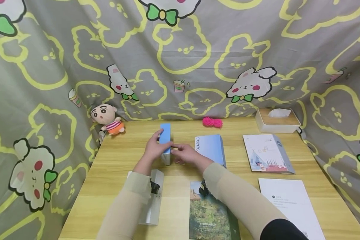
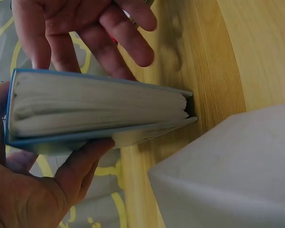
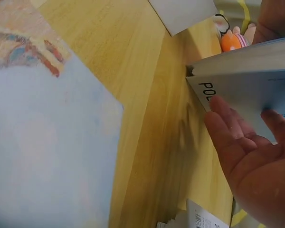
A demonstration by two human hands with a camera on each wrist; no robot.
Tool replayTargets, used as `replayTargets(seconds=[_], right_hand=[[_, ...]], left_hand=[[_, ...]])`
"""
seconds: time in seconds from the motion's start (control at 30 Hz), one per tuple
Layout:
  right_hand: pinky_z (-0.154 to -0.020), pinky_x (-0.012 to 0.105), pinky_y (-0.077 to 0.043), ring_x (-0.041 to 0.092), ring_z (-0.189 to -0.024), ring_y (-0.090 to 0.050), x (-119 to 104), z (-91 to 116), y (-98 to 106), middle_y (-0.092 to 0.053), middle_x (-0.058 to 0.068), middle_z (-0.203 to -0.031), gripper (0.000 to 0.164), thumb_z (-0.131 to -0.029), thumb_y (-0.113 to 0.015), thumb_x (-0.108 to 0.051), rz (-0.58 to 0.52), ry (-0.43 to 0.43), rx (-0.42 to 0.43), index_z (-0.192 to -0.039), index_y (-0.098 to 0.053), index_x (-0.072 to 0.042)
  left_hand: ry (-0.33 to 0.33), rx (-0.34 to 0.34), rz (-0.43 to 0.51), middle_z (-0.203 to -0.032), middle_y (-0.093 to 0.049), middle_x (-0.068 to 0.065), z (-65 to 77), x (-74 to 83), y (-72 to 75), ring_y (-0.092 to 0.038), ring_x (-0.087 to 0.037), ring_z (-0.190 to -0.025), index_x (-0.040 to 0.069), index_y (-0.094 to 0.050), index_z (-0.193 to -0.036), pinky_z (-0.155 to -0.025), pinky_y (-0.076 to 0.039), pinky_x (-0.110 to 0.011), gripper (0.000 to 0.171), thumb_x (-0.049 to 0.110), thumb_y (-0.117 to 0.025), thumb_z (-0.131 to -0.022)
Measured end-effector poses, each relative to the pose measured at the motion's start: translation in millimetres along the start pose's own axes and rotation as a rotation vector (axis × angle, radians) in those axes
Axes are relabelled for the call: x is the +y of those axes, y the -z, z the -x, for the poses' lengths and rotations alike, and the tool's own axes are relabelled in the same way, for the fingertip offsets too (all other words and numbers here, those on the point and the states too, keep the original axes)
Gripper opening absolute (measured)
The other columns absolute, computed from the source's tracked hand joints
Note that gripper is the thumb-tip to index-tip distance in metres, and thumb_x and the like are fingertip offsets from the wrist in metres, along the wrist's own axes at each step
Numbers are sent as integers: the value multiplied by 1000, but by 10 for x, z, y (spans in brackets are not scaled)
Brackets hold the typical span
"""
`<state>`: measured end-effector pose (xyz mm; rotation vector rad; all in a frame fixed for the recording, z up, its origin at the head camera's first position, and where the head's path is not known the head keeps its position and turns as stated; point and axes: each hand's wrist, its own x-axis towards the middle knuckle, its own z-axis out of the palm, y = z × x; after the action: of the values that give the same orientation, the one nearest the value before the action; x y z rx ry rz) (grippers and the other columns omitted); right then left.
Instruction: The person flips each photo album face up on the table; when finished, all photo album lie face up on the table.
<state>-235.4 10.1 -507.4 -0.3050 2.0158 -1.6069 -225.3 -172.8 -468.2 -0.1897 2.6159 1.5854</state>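
Note:
My left hand (image 1: 154, 149) grips a blue photo album (image 1: 165, 134) that stands upright on the wooden table. In the left wrist view, the thumb presses one cover and the page edges (image 2: 95, 102) face the camera. Black letters, partly hidden, mark the cover (image 3: 242, 88) in the right wrist view. Against that cover my right hand (image 1: 187, 154) has its fingers extended and loosely spread, some apparently touching it. A second blue album (image 1: 209, 146) labelled POLAROID lies just right of the right hand.
Beneath the forearms are a white album (image 1: 151, 203) and a green photo album (image 1: 208, 213). Two pale albums, one illustrated (image 1: 262, 155) and one plain (image 1: 291, 203), lie rightward. Along the back sit a doll (image 1: 106, 116), pink yarn (image 1: 212, 122) and a tissue box (image 1: 277, 125).

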Motion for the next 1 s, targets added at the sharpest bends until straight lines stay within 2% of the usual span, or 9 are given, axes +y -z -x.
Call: replayTargets(seconds=[0.1, 0.33, 0.63, 0.73, 0.87, 0.93, 1.0], right_hand=[[-83, 50, -63, 43, -97, -75, 15, 6, 0, -72, 29, -120, 55, -109, -60, -29, 43, -2, -12, -160, -48, -11], [-67, 37, -59, 32, -88, -74, 93, -3, 2, -68, 23, -134, 64, -106, -66, -29, 155, 36, -58, -164, -42, -18], [-75, 37, -61, 31, -111, -69, 93, -2, 29, -55, 30, -149, 66, -106, -68, -29, 257, 86, -61, -165, -40, -20], [-75, 38, -61, 33, -104, -68, 81, -2, 49, -53, 32, -150, 63, -106, -67, -26, 257, 90, -49, -163, -43, -21], [-70, 37, -59, 29, -85, -68, 79, -11, 54, -56, 32, -146, 58, -107, -65, -20, 211, 94, -31, -162, -46, -21], [-64, 33, -57, 22, -75, -65, 90, -14, 43, -63, 30, -137, 56, -107, -64, -18, 195, 95, -11, -161, -48, -20], [-56, 29, -53, 17, -63, -60, 97, -15, 27, -70, 27, -119, 54, -106, -65, -16, 192, 93, 15, -159, -51, -18]], left_hand=[[-3, 18, -19, -160, -41, -29, -2, 14, -27, -47, -47, -139, 16, -36, -166, -110, -47, -59, 88, 28, -82, -92], [18, 39, -13, -167, -34, -23, -1, 11, -39, -41, -51, -144, 20, -41, -164, -109, -45, -67, 82, 18, -75, -90], [58, 100, 66, -166, -33, -26, 17, 46, -13, -39, -53, -144, 15, -44, -161, -106, -48, -68, 77, 11, -71, -89], [73, 110, 94, -165, -33, -26, 14, 58, 6, -39, -52, -144, 13, -43, -161, -107, -47, -66, 76, 11, -69, -90], [81, 112, 114, -166, -33, -26, -2, 51, 21, -38, -51, -144, 12, -43, -161, -110, -45, -65, 75, 11, -70, -91], [86, 109, 128, -166, -33, -25, -11, 31, 20, -38, -51, -145, 12, -43, -161, -111, -45, -64, 75, 11, -71, -92], [92, 106, 143, -166, -33, -25, -20, 0, 16, -37, -50, -145, 11, -44, -161, -112, -44, -63, 75, 10, -71, -91]])
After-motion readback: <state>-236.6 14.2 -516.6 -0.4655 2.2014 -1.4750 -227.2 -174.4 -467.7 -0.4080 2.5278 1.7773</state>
